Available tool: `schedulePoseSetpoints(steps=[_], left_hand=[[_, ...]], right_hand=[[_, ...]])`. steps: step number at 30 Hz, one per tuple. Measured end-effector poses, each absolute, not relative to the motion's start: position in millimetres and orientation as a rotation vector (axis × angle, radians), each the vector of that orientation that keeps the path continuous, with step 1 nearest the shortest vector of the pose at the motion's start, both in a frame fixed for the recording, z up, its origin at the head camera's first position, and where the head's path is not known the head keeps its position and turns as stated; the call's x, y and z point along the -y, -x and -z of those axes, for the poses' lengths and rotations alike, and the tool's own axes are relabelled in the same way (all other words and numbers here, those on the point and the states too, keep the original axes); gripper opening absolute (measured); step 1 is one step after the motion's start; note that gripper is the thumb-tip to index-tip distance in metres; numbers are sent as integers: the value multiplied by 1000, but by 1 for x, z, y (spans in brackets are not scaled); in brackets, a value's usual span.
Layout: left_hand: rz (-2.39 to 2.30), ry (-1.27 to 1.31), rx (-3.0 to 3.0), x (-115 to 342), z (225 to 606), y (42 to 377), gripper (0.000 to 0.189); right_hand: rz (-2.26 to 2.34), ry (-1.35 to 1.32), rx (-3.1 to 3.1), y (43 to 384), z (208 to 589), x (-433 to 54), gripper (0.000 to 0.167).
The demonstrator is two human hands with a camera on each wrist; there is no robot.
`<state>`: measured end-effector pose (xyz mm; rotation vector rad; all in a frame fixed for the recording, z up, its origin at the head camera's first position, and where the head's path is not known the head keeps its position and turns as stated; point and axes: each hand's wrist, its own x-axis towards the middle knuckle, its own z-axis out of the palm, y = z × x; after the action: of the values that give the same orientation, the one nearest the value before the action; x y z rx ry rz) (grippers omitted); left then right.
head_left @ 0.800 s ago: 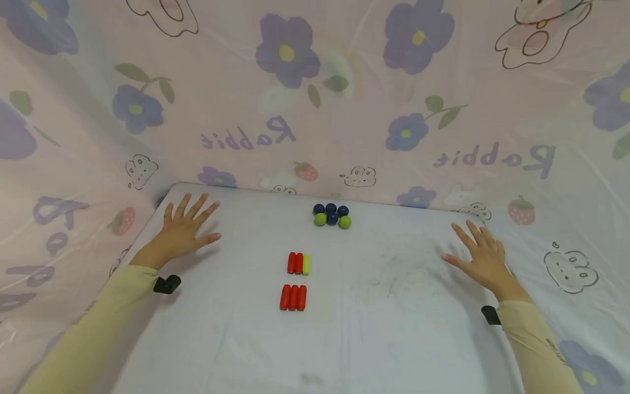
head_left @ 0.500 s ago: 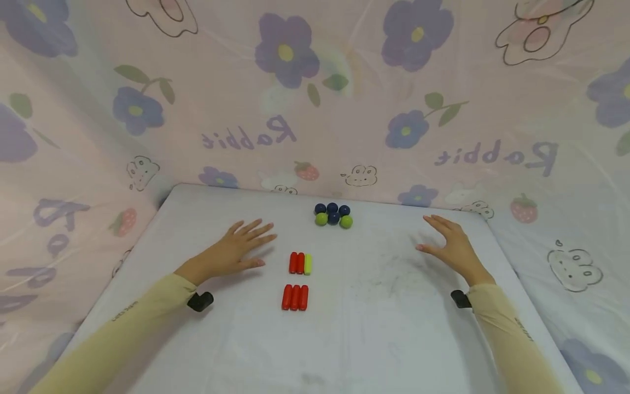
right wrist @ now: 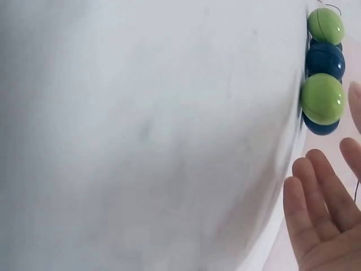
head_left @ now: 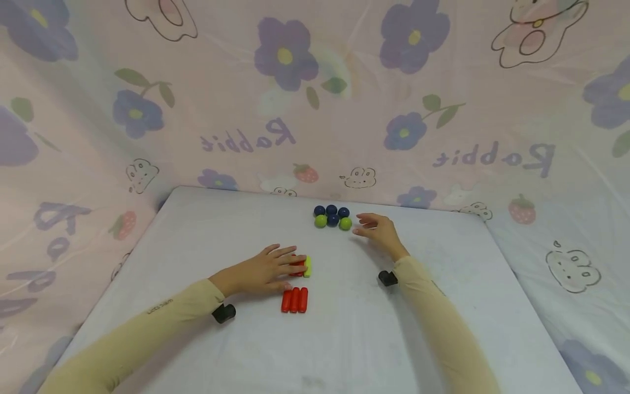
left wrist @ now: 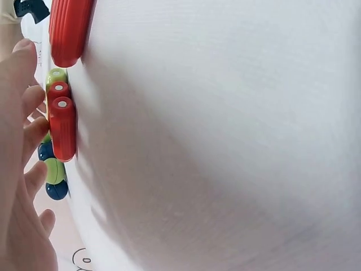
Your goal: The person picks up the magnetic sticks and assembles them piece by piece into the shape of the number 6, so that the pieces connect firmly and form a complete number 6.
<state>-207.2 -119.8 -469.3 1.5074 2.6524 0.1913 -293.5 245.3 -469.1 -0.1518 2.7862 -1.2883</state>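
Observation:
My left hand [head_left: 266, 272] hovers with spread fingers over the farther row of short ribbed rods, partly hiding its two red rods [left wrist: 62, 132]; the yellow-green rod [head_left: 307, 266] shows beyond the fingertips. Its thumb reaches the far end of the nearer row of three red rods [head_left: 295, 300]. In the left wrist view the fingers stay apart from the rods. My right hand [head_left: 380, 232], fingers loosely bent and holding nothing, is just right of a green ball [head_left: 345, 223]. Another green ball [head_left: 321, 221] and several dark blue balls [head_left: 332, 219] sit together in two rows.
A white-covered table [head_left: 433, 328] bears everything. Behind it and at the sides hangs a printed curtain [head_left: 344, 131] with flowers and rabbits. Black wrist cameras [head_left: 224, 313] sit under the sleeve cuffs.
Both hands have come inward from the table's sides. The left moved right to above the farther rods; the right moved left to beside the balls. Rods and balls stay in place.

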Motion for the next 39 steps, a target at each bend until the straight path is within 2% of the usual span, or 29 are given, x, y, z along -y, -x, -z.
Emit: schedulePoseSetpoints(steps=[13, 39], left_hand=[[-191, -1507, -2648, 116, 474, 209, 55], [-224, -1520, -2639, 114, 475, 208, 56]], right_hand=[[1322, 180, -2793, 312, 477, -222, 44], [1317, 187, -2839, 313, 479, -223, 36]])
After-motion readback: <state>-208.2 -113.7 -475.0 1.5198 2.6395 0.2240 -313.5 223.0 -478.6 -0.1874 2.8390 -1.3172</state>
